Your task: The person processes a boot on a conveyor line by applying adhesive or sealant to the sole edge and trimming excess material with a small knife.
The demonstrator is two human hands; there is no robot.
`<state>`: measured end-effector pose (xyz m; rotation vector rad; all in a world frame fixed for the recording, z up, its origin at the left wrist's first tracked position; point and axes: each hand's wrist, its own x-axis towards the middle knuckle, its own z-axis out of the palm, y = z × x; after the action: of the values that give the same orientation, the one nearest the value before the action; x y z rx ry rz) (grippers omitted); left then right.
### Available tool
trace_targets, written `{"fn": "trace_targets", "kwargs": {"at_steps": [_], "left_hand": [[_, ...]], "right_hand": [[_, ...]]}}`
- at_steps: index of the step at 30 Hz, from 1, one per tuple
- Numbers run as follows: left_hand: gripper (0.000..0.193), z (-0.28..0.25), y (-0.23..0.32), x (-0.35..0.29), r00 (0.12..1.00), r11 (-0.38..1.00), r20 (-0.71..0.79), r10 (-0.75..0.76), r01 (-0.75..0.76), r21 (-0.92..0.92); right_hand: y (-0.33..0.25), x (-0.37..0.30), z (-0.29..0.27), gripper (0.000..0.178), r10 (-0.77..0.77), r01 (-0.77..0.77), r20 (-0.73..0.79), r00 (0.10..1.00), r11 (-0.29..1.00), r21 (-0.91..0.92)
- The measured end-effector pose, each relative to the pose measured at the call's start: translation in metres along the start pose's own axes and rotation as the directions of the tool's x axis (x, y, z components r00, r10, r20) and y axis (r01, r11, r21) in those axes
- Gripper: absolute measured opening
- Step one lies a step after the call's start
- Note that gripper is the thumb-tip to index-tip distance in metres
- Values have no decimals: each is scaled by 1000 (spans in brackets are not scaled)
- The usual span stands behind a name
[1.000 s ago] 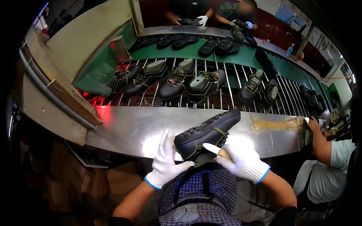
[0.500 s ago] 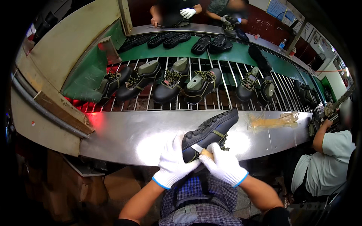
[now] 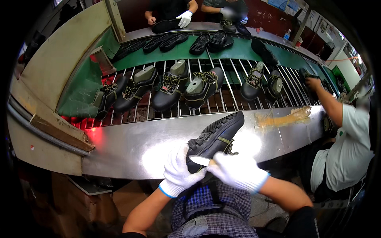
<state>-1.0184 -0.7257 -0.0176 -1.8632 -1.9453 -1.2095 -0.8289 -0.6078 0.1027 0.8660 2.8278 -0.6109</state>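
Note:
A black leather shoe [image 3: 221,144] with yellow-green stitching and laces is tilted on its side above the metal ledge, its treaded sole facing up and left. My left hand [image 3: 177,168], in a white knit glove, is closed round the near end of the shoe. In my gloved right hand [image 3: 237,170] is a knife [image 3: 199,160]; its pale flat blade lies against the shoe near the line between sole and upper. Most of its handle is hidden by my fingers.
Beyond the metal ledge [image 3: 123,148], several black shoes on lasts [image 3: 170,87] stand on a metal roller rack. Loose soles [image 3: 173,41] lie on a green strip behind them. Two people work across the line; another person [image 3: 345,139] sits at right, reaching toward the rack.
My right hand has shifted, and more of the blade shows, its tip further left on the shoe. The person at right has stretched an arm to the rack. The whole view has shifted slightly.

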Motion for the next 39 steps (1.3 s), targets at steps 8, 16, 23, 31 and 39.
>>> {"fn": "trace_targets", "kwargs": {"at_steps": [8, 16, 23, 31, 39], "left_hand": [[114, -10, -7, 3, 997, 999, 69, -21, 19, 30], [122, -42, 13, 57, 855, 986, 497, -150, 90, 143], [113, -32, 1, 47, 941, 999, 335, -42, 41, 12], [111, -35, 3, 46, 932, 997, 352, -79, 72, 33], [104, -30, -9, 38, 974, 999, 226, 16, -6, -44]], "right_hand": [[11, 1, -21, 54, -41, 36, 162, 986, 999, 36], [12, -5, -22, 47, 78, -74, 42, 996, 992, -99], [14, 14, 41, 48, 179, -106, -34, 983, 715, 691], [24, 12, -27, 38, -23, 24, 6, 1000, 997, -67], [8, 20, -8, 51, 18, -77, 223, 975, 964, 254]]}}
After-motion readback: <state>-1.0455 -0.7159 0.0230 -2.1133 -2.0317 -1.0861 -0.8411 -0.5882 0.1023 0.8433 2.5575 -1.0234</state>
